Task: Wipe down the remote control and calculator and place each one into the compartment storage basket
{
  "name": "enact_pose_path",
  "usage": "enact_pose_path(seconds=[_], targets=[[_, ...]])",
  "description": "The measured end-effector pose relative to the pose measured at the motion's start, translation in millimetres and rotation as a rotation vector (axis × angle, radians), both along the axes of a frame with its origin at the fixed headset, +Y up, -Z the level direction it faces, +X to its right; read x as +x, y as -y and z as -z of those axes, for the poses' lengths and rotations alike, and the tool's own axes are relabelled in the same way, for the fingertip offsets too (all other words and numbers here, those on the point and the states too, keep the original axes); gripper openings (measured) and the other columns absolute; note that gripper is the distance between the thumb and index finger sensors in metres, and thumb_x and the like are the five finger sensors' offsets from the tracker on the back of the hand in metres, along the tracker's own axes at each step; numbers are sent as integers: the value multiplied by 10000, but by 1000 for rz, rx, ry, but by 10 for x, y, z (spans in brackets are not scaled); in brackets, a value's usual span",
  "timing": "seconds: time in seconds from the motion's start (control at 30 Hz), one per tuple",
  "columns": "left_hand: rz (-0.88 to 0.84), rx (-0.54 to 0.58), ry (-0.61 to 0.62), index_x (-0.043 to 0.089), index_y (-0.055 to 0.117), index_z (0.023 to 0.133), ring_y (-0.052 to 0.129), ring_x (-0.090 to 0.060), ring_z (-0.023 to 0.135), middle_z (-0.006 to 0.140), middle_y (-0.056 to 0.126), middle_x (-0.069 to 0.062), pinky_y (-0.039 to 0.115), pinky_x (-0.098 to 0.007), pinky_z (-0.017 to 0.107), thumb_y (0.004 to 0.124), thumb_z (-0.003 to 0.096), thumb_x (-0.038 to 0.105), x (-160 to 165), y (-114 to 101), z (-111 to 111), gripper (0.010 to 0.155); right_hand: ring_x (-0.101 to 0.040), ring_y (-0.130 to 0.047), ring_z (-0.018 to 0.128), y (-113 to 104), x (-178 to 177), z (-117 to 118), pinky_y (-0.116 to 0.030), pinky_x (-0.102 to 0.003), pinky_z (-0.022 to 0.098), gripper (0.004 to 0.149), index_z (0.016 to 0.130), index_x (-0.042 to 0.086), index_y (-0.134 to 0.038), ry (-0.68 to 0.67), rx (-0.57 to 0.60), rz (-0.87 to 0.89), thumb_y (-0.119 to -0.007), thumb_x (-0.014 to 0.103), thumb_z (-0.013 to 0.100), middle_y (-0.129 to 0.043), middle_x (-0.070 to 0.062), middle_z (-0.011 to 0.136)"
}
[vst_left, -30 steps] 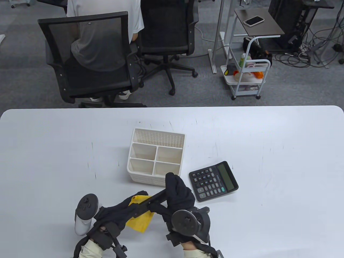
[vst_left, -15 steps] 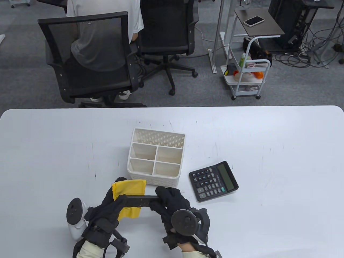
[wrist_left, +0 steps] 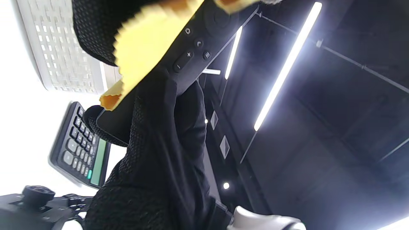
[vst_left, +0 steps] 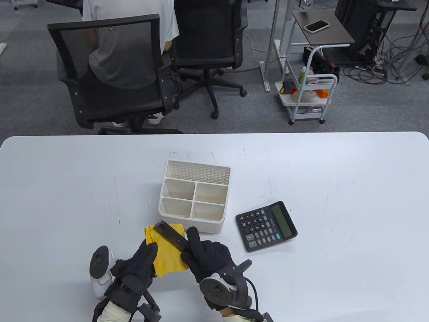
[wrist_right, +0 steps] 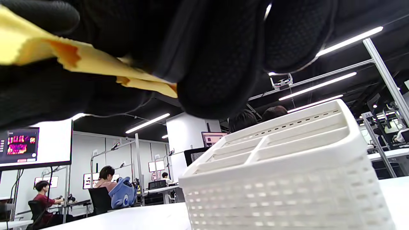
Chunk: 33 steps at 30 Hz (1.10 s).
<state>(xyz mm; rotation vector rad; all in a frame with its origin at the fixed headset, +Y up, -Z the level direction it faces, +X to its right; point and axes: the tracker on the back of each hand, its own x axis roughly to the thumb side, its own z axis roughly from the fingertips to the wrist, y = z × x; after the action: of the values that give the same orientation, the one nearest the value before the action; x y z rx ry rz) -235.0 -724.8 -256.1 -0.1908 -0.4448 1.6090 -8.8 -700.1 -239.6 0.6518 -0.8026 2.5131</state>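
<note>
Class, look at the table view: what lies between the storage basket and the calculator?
Nothing: in the table view a bare strip of white table separates the storage basket from the calculator.

white table (vst_left: 335, 174), faint scuff marks. behind it: two black office chairs (vst_left: 110, 70), a person (vst_left: 130, 33) seated in the left one. white rolling cart (vst_left: 310, 97) holding small items. phone (vst_left: 316, 26) on side table. cables (vst_left: 385, 67) on carpet.

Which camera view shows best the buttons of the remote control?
The left wrist view: the remote control lies close there, its small buttons plain beside the yellow cloth. The table view shows only its dark back over the cloth. In the right wrist view I cannot make it out behind the gloved fingers.
</note>
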Motion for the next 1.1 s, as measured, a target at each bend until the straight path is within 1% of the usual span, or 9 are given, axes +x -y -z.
enact_pose_path(seconds=[0.2, 0.3, 0.37, 0.47, 0.63, 0.73, 0.87, 0.93, 1.1], targets=[[-75, -31, -21, 84, 251, 1118, 711, -515, 962, 1100, 537, -292, 769, -534, 657, 623, 606, 475, -2, 6, 1, 744, -199, -1012, 415, 1, -78, -108, -770, -524, 527, 619, 1055, 30, -641, -69, 90, -50, -799, 328, 536, -908, -87, 758], [26, 19, -39, 43, 199, 1091, 745, -483, 949, 1084, 551, -285, 788, -507, 650, 751, 554, 491, -9, -16, 6, 891, -234, -1007, 507, 0, -194, -185, -748, -553, 543, 654, 1099, 67, -519, -87, 149, -135, -790, 296, 550, -870, -115, 848], [122, 50, -40, 17, 215, 1077, 791, -457, 927, 1064, 585, -282, 819, -486, 632, 785, 539, 447, 6, -40, 12, 894, -249, -1020, 538, -5, -239, -212, -765, -561, 528, 650, 1105, 70, -489, -81, 173, -163, -770, 291, 563, -878, -136, 861], [87, 34, -37, -1, 245, 1074, 806, -463, 913, 1049, 597, -300, 829, -491, 619, 695, 577, 341, 30, -39, 13, 753, -258, -1034, 530, -21, -207, -202, -784, -560, 505, 652, 1108, 77, -477, -35, 185, -162, -769, 284, 563, -893, -158, 861], [-81, -32, 9, 57, 275, 1113, 748, -492, 952, 1083, 555, -300, 788, -530, 646, 494, 613, 393, 50, 42, 8, 641, -266, -1027, 536, -22, -102, -150, -777, -558, 508, 638, 1103, 104, -513, 10, 185, -176, -785, 292, 557, -917, -153, 846], [-94, -15, -6, 79, 284, 1120, 722, -489, 970, 1093, 539, -285, 772, -530, 661, 475, 614, 409, 31, 48, 10, 633, -309, -981, 638, 19, -127, -136, -732, -615, 548, 660, 1116, 135, -448, -67, 137, -204, -772, 296, 564, -860, -177, 910], [-90, -2, -18, 83, 280, 1117, 740, -465, 965, 1093, 553, -268, 780, -509, 661, 621, 593, 530, -5, 37, 11, 768, -396, -855, 808, 57, -176, -125, -653, -712, 571, 690, 1128, 200, -338, -110, 68, -197, -742, 293, 577, -674, -220, 1003], [-61, 0, -35, 74, 308, 1104, 768, -453, 949, 1075, 587, -261, 797, -501, 648, 705, 580, 438, -24, -2, 27, 751, -371, -860, 789, 47, -190, -135, -647, -696, 582, 699, 1130, 199, -325, -122, 53, -200, -739, 306, 577, -642, -222, 1011], [17, 14, -65, -6, 315, 1073, 810, -489, 898, 1027, 615, -322, 834, -511, 614, 703, 568, 270, -63, -38, 27, 694, -380, -833, 794, 75, -189, -85, -623, -687, 598, 685, 1140, 202, -290, -190, -122, -142, -694, 318, 599, -602, -235, 1052]])
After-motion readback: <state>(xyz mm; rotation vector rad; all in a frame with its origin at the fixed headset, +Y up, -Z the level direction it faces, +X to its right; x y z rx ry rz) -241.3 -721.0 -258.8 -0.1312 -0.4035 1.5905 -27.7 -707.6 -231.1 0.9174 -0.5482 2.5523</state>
